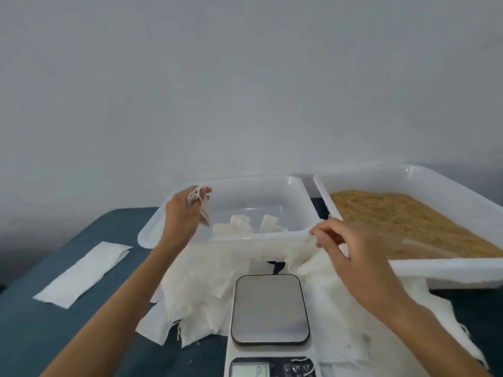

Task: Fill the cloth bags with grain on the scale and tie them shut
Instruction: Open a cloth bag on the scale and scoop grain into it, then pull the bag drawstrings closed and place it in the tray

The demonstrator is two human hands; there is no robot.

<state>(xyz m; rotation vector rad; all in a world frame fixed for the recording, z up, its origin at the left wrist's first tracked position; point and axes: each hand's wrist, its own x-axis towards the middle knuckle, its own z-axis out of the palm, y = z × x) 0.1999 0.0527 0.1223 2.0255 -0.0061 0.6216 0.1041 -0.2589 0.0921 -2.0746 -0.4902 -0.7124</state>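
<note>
My left hand (181, 219) is raised over the smaller white tub (304, 194) and grips a small cloth bag (205, 214). The bag's string is looped round my fingers and the bag hangs below them. Two tied bags (239, 225) lie inside that tub. My right hand (351, 248) hovers by the tub's near right corner with fingertips pinched on a thin string; its short end (329, 216) sticks up. The scale (269, 308) stands in front of me with a bare metal plate. The grain (402, 221) fills a large white tray (462, 273) at the right.
Several loose empty cloth bags (190, 303) are piled around and under the scale. A folded white paper strip (81, 273) lies on the blue table (54, 336) at the left. The scale's display (250, 370) sits at the bottom edge. A grey wall stands behind.
</note>
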